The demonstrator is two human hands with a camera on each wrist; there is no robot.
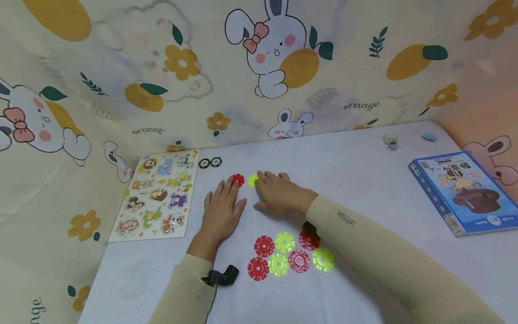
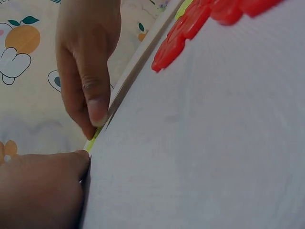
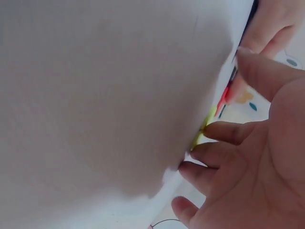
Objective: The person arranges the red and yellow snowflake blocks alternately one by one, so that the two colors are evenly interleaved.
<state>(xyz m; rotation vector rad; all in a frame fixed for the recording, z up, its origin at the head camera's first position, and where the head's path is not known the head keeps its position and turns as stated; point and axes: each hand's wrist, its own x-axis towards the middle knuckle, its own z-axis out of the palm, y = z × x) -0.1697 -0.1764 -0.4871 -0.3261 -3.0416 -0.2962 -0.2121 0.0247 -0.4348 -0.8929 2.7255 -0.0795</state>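
Resting flat: left hand (image 1: 220,209) fingers touch red disc (image 1: 238,180); right hand (image 1: 279,193) fingers touch yellow disc (image 1: 252,180).

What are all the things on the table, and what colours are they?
red disc: 1, red, at the left hand's fingertips
yellow-green disc: 1, at the right hand's fingertips
disc cluster: 7, four red and three yellow-green, near edge, below the right wrist
animal puzzle board: 1, white with coloured animals, left side
black rings: 2, black, beside the board's top corner
book: 1, blue, right side
table: 1, white
left hand: flat on the table
right hand: flat, fingers touching the yellow-green disc
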